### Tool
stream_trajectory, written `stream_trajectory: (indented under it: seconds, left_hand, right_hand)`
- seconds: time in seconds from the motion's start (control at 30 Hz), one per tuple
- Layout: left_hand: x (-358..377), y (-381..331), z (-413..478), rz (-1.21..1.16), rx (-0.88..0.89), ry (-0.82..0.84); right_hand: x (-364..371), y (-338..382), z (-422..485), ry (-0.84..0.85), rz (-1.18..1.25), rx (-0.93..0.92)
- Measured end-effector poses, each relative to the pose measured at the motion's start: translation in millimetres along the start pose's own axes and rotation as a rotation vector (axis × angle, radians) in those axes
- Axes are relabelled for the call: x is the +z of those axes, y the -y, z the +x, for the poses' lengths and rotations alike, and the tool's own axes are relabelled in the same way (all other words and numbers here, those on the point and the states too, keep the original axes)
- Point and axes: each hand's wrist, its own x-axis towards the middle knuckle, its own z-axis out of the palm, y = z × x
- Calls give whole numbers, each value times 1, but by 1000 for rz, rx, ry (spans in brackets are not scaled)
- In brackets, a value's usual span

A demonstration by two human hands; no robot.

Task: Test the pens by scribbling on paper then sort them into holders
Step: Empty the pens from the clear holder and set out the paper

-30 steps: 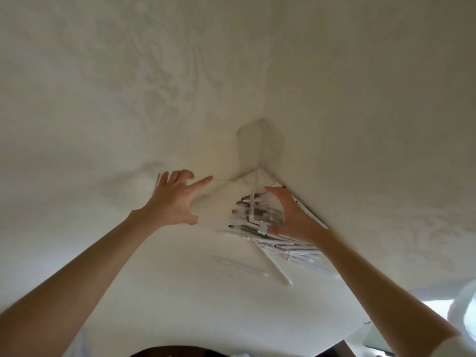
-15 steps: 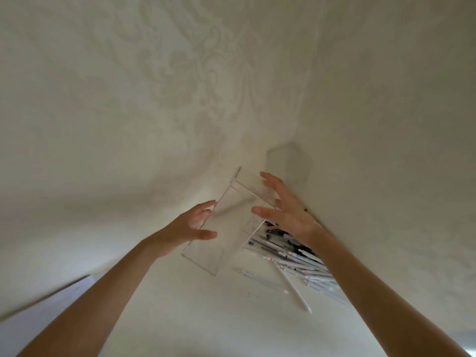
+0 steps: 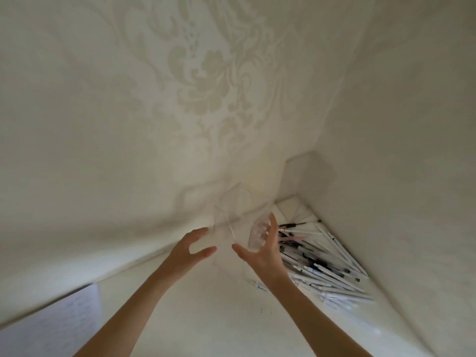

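Note:
A clear plastic holder (image 3: 231,215), hard to make out against the wall, is up off the white table (image 3: 206,318) between my two hands. My left hand (image 3: 190,249) curls round its left edge. My right hand (image 3: 260,249) grips its right side, the fingers showing through the clear wall. Right of my right hand a heap of several pens (image 3: 322,266), mostly white with some black, lies in the table's far right corner. One loose pen (image 3: 257,286) lies just left of my right wrist. A sheet of paper (image 3: 51,328) with faint scribbles lies at the lower left.
Patterned cream wallpaper closes the table in at the back and on the right. A second pale, hexagonal holder (image 3: 309,176) stands in the far corner behind the pens. Bare tabletop lies between my forearms.
My hands moved from the pen heap to the clear holder, took it at both sides and raised it. The view has tilted and the paper has come into sight at the lower left.

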Motion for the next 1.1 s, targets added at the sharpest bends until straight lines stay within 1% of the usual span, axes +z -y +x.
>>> stream_trajectory:
  seconds: [0.07, 0.17, 0.27, 0.33, 0.43, 0.53, 0.63, 0.7, 0.77, 0.8, 0.83, 0.87, 0.93, 1.0, 1.03, 1.1]
  left_hand:
    - [2, 19, -2, 129, 5, -101]
    - [4, 51, -9, 293, 62, -123]
    - [4, 75, -12, 340, 23, -160]
    - [1, 86, -10, 396, 8, -164]
    - [0, 97, -10, 496, 41, -118]
    - [3, 101, -16, 512, 54, -91]
    - [4, 103, -23, 414, 39, -99]
    - [0, 103, -28, 338, 7, -111]
    - [-6, 103, -36, 294, -8, -127]
    - [-11, 103, -42, 285, -17, -143]
    - [-18, 105, -50, 279, -28, -166]
    - [-26, 108, -61, 279, -45, -197]
    - [-46, 122, -89, 314, -86, -294]
    - [-73, 145, -124, 374, -132, -444]
    - [-88, 159, -142, 412, -176, -530]
    - [-118, 186, -175, 474, -320, -663]
  right_hand:
    - [14, -9, -5, -79, -45, -68]
    - [33, -16, -7, -133, -29, -88]
    - [50, -18, 1, -200, -22, -64]
    - [57, -18, 8, -250, -27, -56]
    - [61, -19, 22, -306, -76, -61]
    - [64, -16, 34, -357, -103, -34]
    - [60, -15, 40, -368, -141, -18]
    - [57, -19, 39, -320, -140, 6]
    - [60, -28, 28, -290, -75, 119]
    - [64, -35, 18, -281, -84, 193]
    - [72, -44, 4, -255, -146, 240]
    - [83, -52, -12, -186, -249, 255]
    - [112, -63, -43, 70, -407, 204]
    - [149, -65, -66, 327, -475, 124]
    - [169, -62, -73, 422, -495, 76]
    - [209, -52, -82, 555, -516, -2]
